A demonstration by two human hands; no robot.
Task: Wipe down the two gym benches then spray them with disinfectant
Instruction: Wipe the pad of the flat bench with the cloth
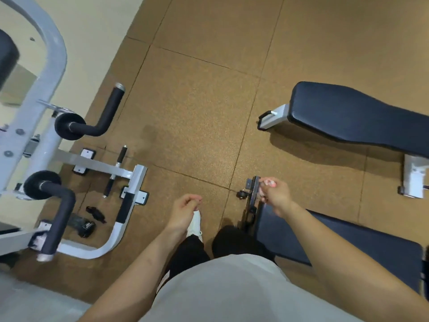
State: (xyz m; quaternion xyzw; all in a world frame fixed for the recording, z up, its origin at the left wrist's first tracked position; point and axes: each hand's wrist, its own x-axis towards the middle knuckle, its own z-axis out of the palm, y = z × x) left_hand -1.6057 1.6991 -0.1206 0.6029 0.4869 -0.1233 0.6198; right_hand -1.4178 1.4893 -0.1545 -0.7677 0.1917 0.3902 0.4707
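Note:
Two black padded gym benches are in view. The far bench point(355, 117) stands on white legs at the upper right. The near bench point(336, 247) lies at the lower right, with a dark metal end bar point(253, 194) and small wheel at its head. My right hand point(276, 196) is curled at that end bar, fingertips against it; whether it grips the bar is unclear. My left hand point(185, 211) hangs over my white shoe point(195, 225), fingers curled with nothing in them. No cloth or spray bottle is visible.
A white-framed exercise machine point(58, 145) with black foam rollers fills the left side, its base reaching toward my feet. Black gloves or straps point(89, 223) lie on the floor inside its frame. Brown rubber floor tiles point(197, 101) stretch between the machine and the benches.

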